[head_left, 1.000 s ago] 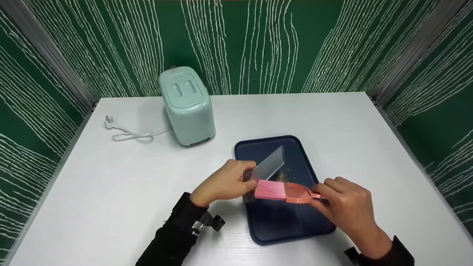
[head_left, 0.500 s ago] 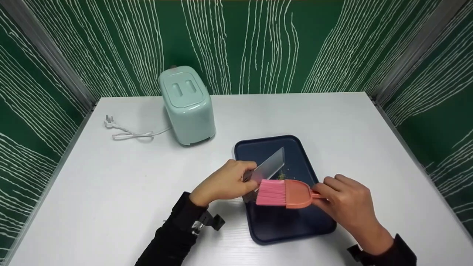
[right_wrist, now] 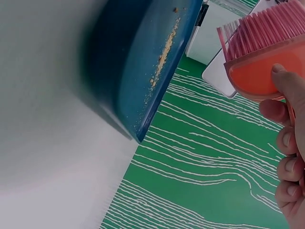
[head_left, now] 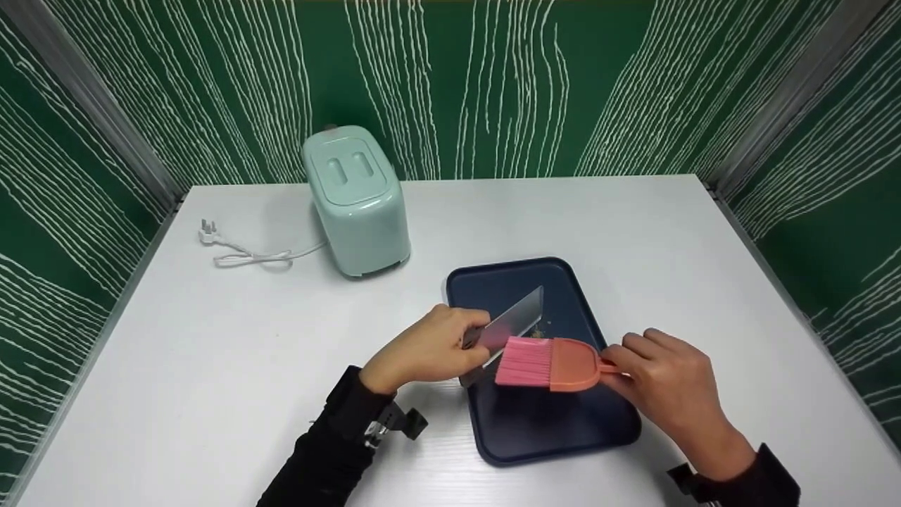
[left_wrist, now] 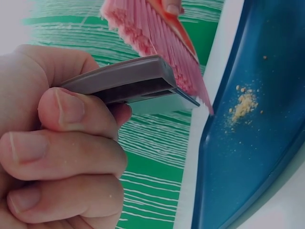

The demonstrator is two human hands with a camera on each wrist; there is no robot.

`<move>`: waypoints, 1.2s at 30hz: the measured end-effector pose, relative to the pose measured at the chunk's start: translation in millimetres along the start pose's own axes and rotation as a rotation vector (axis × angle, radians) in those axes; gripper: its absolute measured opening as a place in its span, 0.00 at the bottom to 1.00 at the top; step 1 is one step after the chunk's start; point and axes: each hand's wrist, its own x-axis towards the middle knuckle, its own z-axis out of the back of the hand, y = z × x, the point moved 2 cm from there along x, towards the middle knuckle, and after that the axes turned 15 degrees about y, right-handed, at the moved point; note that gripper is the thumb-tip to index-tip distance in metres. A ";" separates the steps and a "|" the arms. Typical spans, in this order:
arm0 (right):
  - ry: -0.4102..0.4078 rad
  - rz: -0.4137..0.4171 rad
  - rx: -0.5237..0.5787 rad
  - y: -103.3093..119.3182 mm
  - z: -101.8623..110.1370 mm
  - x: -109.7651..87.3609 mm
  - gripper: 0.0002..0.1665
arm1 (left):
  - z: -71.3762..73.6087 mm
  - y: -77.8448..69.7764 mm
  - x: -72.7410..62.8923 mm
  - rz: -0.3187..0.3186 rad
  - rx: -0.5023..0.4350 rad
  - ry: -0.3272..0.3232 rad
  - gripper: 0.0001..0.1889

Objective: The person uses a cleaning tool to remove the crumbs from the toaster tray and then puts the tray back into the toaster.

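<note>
My left hand (head_left: 429,350) grips the dark handle of a bench scraper (head_left: 517,317), its flat metal blade raised over a navy tray (head_left: 556,429). In the left wrist view the curled fingers (left_wrist: 81,155) lie under the grey-brown handle (left_wrist: 124,76). My right hand (head_left: 665,377) pinches the thin handle of an orange hand brush (head_left: 576,366) with pink bristles, held above the tray. The bristle tips overlap the scraper's lower part in the head view; whether they touch I cannot tell. A small heap of yellowish crumbs (left_wrist: 244,105) lies on the tray, partly hidden by the brush.
A mint-green toaster (head_left: 362,211) stands at the back left of the white table (head_left: 246,366). Its white cord and plug (head_left: 253,257) lie to its left. Green walls with white streaks (head_left: 457,91) enclose the back and sides.
The brush has turned from nearly edge-on to show its broad face, then shifted slightly up and right with my right hand. The scraper blade has tipped slightly; the tray stays put.
</note>
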 end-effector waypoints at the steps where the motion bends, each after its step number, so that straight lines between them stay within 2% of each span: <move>1: 0.004 -0.003 0.001 -0.8 -0.2 -0.3 0.40 | -0.1 0.2 0.0 0.000 0.006 0.001 0.08; 13: -0.007 -0.032 0.008 -10.2 -4.8 -5.2 0.39 | 1.0 -2.3 -3.7 -0.044 0.043 -0.005 0.08; 25: 0.034 -0.087 -0.025 -17.5 -5.7 -10.5 0.43 | 0.2 -12.6 -7.7 -0.070 0.130 -0.029 0.06; 36: 0.028 -0.111 -0.020 -20.4 -6.0 -12.9 0.42 | -1.3 -20.5 -11.8 -0.095 0.217 -0.040 0.07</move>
